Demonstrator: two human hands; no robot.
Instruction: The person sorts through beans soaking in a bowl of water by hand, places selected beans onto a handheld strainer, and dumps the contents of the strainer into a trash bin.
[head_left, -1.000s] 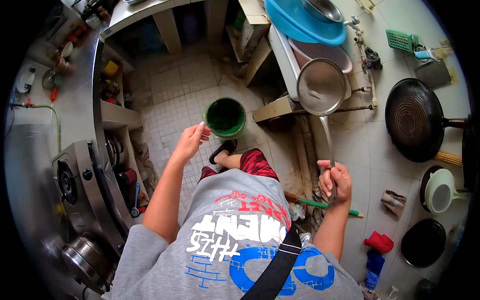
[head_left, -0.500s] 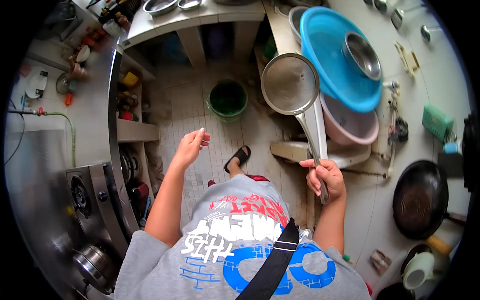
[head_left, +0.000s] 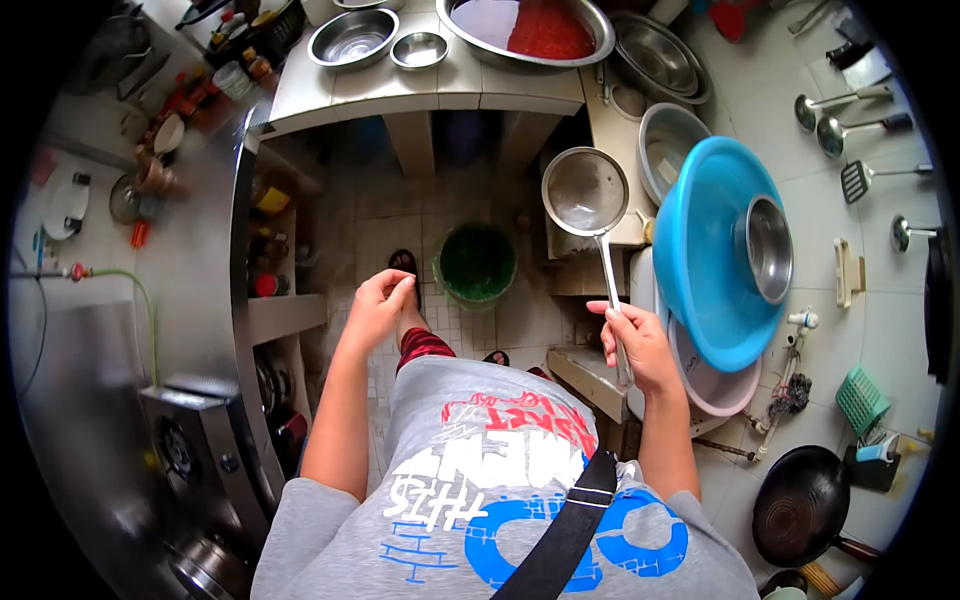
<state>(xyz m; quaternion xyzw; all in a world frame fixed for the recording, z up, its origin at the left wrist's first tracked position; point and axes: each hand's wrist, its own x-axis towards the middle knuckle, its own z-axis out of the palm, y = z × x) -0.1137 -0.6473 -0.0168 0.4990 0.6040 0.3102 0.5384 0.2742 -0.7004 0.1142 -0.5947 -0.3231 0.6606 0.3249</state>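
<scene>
My right hand is closed round the long metal handle of a fine-mesh strainer. The strainer's round mesh head points away from me, near the edge of the tiled counter. My left hand hangs in front of me over the floor, its fingers curled together, and I see nothing in it. Beyond my hands, a green bucket stands on the floor between them. To the right of the strainer, a blue plastic basin leans on its side with a steel bowl in it.
On the tiled counter ahead stand steel bowls and a large steel basin with red contents. A gas stove is at left. A black wok and several ladles hang on the right wall.
My view has moved forward, bringing the far counter and its red-filled basin into sight. The strainer stays in my right hand. My left hand's fingers have drawn in, and my feet have stepped.
</scene>
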